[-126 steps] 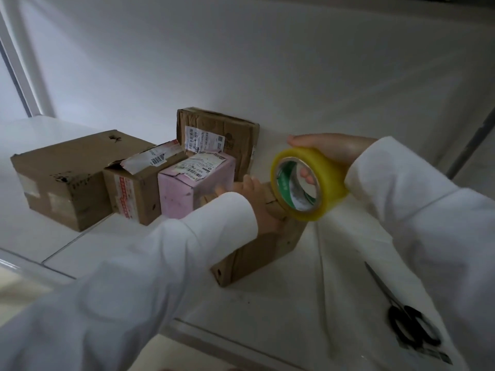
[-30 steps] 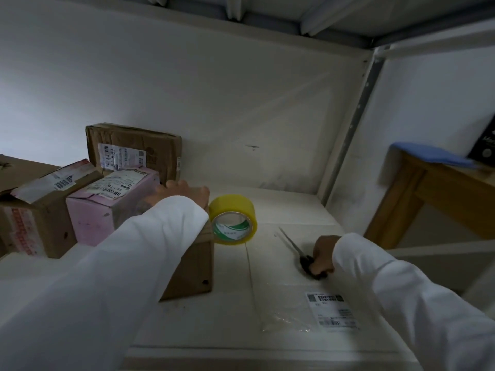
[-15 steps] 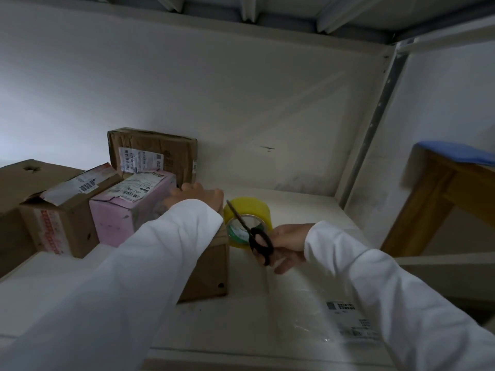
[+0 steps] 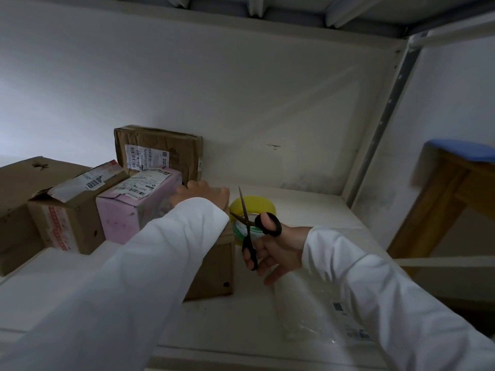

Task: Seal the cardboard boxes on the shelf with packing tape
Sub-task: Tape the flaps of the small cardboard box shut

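The left hand [image 4: 199, 194] pressed flat on the light, stiff box [image 4: 214, 266] while right hand [image 4: 273, 250] fingers gripped the scissors [image 4: 247, 231] by their handles

A plain brown cardboard box [image 4: 214, 266] is standing on the white shelf [image 4: 302, 207], its top hidden under a sleeve. A yellow roll of packing tape [image 4: 254, 207] is standing on edge just beside it, and black-handled scissors [image 4: 249, 231] are being held, blades parted, in front of the roll.

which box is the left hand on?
The plain brown box at the front, next to the yellow tape roll. The left hand rests on its top. It shows no label, unlike the pink box and the two labelled brown ones behind.
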